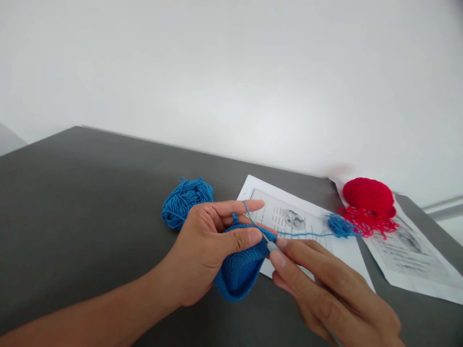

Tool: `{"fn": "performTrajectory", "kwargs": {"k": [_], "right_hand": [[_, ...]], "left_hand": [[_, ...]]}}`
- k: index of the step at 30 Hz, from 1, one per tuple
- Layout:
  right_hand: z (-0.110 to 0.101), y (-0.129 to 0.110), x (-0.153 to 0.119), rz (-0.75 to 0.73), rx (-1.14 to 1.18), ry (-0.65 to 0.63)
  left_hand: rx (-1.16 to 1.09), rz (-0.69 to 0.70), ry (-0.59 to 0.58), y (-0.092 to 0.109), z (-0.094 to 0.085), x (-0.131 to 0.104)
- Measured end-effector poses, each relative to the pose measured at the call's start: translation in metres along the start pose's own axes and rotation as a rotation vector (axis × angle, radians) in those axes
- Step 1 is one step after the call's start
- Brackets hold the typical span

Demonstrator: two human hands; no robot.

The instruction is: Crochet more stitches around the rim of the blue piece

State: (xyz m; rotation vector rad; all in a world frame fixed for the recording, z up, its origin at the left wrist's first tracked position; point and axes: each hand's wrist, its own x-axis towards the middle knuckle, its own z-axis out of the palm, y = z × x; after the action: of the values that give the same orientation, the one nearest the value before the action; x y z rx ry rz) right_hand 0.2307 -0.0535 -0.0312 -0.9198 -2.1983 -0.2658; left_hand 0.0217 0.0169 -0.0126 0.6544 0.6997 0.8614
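Observation:
My left hand pinches the upper edge of a blue crochet piece between thumb and fingers, its index finger stretched out to the right. Blue yarn loops over that index finger. In my right hand is a crochet hook with a grey grip, held like a pen. The hook's metal shaft lies at the top edge of the piece, close to my left thumb. The piece hangs below my left hand and curves like a shallow cup. From it a blue strand runs right.
A blue yarn skein lies left of the hands on the dark table. Behind the hands is a printed sheet. A small blue yarn tangle and a red yarn ball with loose red strands rest on papers at the right.

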Motion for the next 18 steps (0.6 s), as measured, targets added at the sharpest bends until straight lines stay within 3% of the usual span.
{"fn": "performTrajectory", "kwargs": {"k": [6,13,18], "right_hand": [[-0.007,0.004,-0.004,-0.033,-0.075,-0.067],[-0.016,0.007,0.005,-0.096,-0.069,-0.175],[-0.016,0.014,0.01,-0.164,-0.043,-0.156]], "left_hand": [[0.146,0.045,0.071,0.003,-0.005,0.004],[0.278,0.064,0.068,0.005,-0.008,0.008],[0.481,0.101,0.07,0.009,-0.011,0.009]]}}
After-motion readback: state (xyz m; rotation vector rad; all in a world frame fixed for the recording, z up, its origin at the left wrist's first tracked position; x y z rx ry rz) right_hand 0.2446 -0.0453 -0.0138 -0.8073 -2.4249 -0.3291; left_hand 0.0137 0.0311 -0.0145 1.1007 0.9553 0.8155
